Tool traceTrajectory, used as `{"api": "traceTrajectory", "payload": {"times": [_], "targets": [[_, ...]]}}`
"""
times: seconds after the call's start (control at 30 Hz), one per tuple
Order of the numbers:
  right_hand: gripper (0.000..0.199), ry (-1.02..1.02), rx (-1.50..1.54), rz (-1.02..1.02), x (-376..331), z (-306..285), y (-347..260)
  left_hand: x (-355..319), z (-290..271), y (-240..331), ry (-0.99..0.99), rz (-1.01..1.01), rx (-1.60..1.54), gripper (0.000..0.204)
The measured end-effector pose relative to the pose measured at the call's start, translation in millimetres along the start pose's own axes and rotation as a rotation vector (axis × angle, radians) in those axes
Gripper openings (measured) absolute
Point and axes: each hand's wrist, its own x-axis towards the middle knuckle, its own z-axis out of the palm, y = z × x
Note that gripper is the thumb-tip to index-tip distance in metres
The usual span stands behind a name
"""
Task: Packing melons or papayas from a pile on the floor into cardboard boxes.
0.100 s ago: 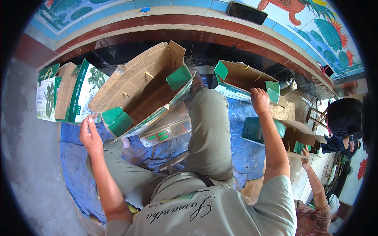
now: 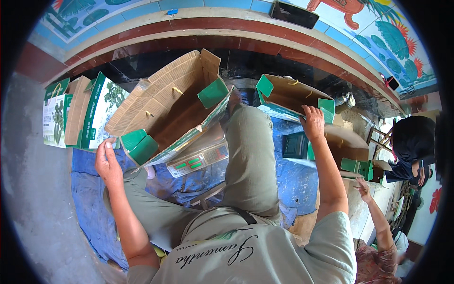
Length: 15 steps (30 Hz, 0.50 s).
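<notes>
Work area: a blue tarp (image 2: pixel 293 184) on a grey floor (image 2: pixel 33 199), bounded by a red-brown ledge (image 2: pixel 227 26) under a painted wall. Two open cardboard boxes with green flaps are in hand. The left hand (image 2: pixel 108 163) grips the lower corner of the large box (image 2: pixel 165 109), fingers curled. The right hand (image 2: pixel 313 122) clasps the small box (image 2: pixel 291 97) at its rim. One scale (image 2: pixel 198 158) sits under the large box

open cardboard box (image 2: pixel 165 113), smaller open box (image 2: pixel 293 97)
</notes>
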Motion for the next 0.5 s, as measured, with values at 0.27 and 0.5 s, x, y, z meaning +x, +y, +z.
{"api": "traceTrajectory", "payload": {"times": [0.27, 0.5], "targets": [[0.06, 0.071, -0.017, 0.105, -23, -37, 4, 0, 0, 6, -0.01, 0.01, 0.007, 0.027], [0.046, 0.085, -0.039, 0.17, -64, -42, 12, -3, -3, 8, 0.013, 0.002, 0.01, 0.027]]}}
